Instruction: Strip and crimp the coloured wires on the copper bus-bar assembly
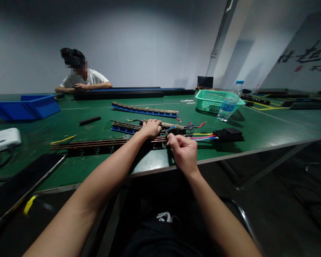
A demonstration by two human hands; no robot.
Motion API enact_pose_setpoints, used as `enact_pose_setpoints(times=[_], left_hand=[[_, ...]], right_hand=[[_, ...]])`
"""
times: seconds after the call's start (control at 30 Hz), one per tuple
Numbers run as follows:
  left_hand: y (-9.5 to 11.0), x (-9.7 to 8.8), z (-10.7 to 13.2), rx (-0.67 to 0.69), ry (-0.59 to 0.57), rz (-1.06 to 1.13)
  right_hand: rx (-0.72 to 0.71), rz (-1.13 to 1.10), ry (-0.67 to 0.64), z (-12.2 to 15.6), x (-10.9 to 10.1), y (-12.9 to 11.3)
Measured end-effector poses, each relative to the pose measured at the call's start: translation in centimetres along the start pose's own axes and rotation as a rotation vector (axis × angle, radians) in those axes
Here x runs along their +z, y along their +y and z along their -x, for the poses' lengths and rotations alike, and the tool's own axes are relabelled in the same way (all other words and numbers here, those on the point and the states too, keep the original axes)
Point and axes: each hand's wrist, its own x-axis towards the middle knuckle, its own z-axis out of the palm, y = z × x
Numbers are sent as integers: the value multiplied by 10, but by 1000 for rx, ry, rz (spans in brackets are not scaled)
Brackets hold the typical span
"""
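My left hand reaches across the table with its fingers curled down over the strips; what lies under the fingertips is hidden. Close by on the right, my right hand is closed in a pinch at the wires, on something too small to make out. In front of both runs a long black strip with copper-coloured bars. Behind it, a shorter blue-based strip passes under my left hand. Pink, yellow and blue wires lead from the long strip to a black connector block.
Another blue-based strip lies farther back. A green basket and water bottle stand at right; a blue bin, white device and phone lie left. A person sits opposite beside long black bars.
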Motion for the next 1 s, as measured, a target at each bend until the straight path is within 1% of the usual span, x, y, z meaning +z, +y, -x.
enact_pose_setpoints(times=[0.07,0.1,0.13,0.17,0.2,0.3,0.37,0.47,0.57,0.67,0.87,0.93,1.0], left_hand=[[0,0,0,1,5,1],[0,0,0,5,8,2],[0,0,1,9,11,3],[0,0,1,14,12,3],[0,0,1,16,11,3],[0,-1,2,11,2,2],[1,-2,3,6,-1,4],[1,-2,3,1,-3,3],[2,-2,2,-7,-4,-6],[1,-2,2,-8,-5,-13],[1,-2,2,1,-5,-14],[1,-2,2,3,-9,-13],[1,-2,2,1,-10,-13]], right_hand=[[162,-218,158,-8,-6,0],[222,-309,208,-11,-10,-2],[254,-376,242,-14,-15,-4],[251,-412,263,-16,-21,-7],[218,-419,271,-16,-27,-10],[26,-364,326,-15,-47,-23],[-73,-326,371,-17,-58,-30],[-135,-289,458,-26,-72,-32],[-137,-254,519,-39,-82,-23],[-112,-244,547,-49,-87,-5],[-35,-257,559,-51,-87,25],[-26,-198,558,-50,-86,31],[-59,-71,508,-48,-86,33]])
